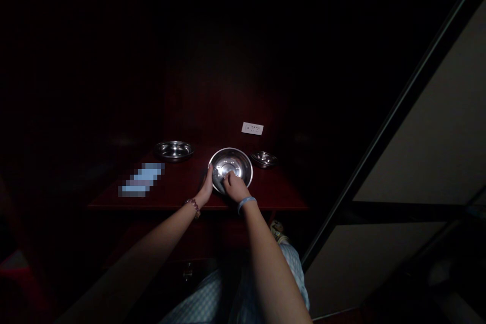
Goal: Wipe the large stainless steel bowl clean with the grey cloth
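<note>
A shiny steel bowl (243, 163) is tilted toward me above the front part of a dark red desk (170, 193). My left hand (205, 188) grips its left rim, thumb up along the edge. Inside the bowl, my right hand (236, 187) is closed with the fingers curled down against the inner wall. Between the two hands lies a grey cloth (217, 180), bunched at the bowl's lower left; my right fingers appear to be on it, though their tips are partly hidden.
A wide, shallow steel dish (174, 151) stands at the back left. Smaller stacked steel bowls (265, 159) are to the right. A blurred-out bright rectangle (144, 178) lies on the left side. The back wall carries a white socket (252, 128). A pale panel (425, 126) slants along the right.
</note>
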Motion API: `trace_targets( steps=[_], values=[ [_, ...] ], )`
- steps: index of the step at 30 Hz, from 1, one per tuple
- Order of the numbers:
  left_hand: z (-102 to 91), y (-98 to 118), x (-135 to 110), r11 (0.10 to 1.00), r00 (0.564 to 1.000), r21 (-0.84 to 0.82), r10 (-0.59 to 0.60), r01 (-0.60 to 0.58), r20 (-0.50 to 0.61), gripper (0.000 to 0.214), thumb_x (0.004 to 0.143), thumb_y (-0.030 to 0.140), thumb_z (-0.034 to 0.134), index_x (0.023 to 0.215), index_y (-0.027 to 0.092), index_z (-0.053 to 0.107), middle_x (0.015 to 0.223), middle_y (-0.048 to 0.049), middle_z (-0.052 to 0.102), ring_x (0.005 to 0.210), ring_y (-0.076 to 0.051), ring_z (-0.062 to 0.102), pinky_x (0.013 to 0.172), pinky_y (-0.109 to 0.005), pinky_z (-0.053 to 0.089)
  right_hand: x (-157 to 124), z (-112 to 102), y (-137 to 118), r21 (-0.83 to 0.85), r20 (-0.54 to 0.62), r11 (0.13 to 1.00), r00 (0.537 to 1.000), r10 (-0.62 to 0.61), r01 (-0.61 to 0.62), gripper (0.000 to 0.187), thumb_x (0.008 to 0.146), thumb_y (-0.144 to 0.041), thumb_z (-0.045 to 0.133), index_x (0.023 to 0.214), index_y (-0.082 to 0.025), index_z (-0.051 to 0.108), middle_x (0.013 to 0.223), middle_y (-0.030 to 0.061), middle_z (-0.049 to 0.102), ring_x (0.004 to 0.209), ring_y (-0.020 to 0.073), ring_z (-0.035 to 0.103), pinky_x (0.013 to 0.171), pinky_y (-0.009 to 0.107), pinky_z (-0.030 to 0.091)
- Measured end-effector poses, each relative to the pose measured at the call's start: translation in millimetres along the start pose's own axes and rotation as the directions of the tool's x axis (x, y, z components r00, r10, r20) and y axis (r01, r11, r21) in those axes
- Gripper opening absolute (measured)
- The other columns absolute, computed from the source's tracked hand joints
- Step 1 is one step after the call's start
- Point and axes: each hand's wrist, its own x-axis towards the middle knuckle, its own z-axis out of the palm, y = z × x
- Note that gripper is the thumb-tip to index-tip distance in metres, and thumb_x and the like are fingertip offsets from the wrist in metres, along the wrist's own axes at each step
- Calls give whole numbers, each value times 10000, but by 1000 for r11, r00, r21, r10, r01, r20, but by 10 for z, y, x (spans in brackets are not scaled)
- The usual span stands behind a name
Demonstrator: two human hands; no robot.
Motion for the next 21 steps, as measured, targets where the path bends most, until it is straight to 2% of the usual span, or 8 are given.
trace_targets(
  steps=[7, 12, 17, 21],
  values=[
    [1, -5, 12, 1000, 1000, 11, -9, 9, -20, 538, 976, 607, 460, 1133, 161, 717, 1322, -132, 715, 1278, -253, 639, 1165, -365, 425, -3, -42, -45, -79, 20, 997, 999, 29, -28, 281, 1049, -291, 380, 1194, -156, 579, 1034, 125, 751, 928, 233, 710, 824, 335, 487],
    [-18, -21, 25, 1000, 1000, -1, -24, 24, -12, 565, 959, 642, 473, 1118, 160, 722, 1284, -138, 730, 1257, -258, 653, 1148, -369, 445, -26, -69, -35, -78, 50, 997, 999, -17, 21, 259, 1038, -305, 425, 1187, -157, 576, 1047, 121, 752, 945, 230, 706, 805, 304, 475],
    [-15, -11, 19, 1000, 999, 5, -19, 19, -41, 548, 962, 626, 477, 1137, 163, 714, 1268, -138, 736, 1265, -255, 648, 1152, -387, 446, -41, -85, -30, -108, 65, 993, 997, -40, 46, 289, 1067, -303, 369, 1193, -151, 581, 1080, 129, 752, 955, 215, 705, 828, 294, 481],
    [-18, -10, 19, 1000, 999, 22, -11, 12, -43, 519, 975, 607, 463, 1115, 178, 721, 1256, -128, 743, 1281, -261, 639, 1160, -388, 440, -32, -79, -29, -113, 72, 992, 996, -44, 52, 270, 1061, -298, 402, 1189, -145, 584, 1085, 135, 754, 952, 212, 708, 830, 290, 488]
  ],
)
